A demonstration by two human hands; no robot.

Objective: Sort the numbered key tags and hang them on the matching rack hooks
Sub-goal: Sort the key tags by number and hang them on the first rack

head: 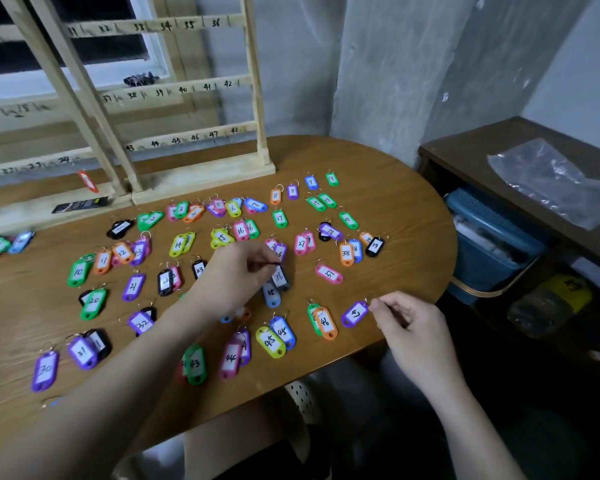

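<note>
Several coloured numbered key tags lie spread in rough number order over the wooden table [378, 209]. My left hand [238, 271] pinches the ring end of a black tag marked 36 [280, 278], which hangs just above a blue tag [271, 294]. My right hand [409, 327] pinches the ring of a purple tag [355, 313] lying near the table's front edge. Two wooden racks with numbered rails [174, 88] stand at the back of the table. One red tag [87, 181] hangs on the left rack.
A dark low shelf [520, 143] stands to the right with a clear plastic bag [548, 178] on top and a blue basket [492, 244] underneath. Behind the racks is a window and a grey wall. A small black packet [80, 204] lies by the rack base.
</note>
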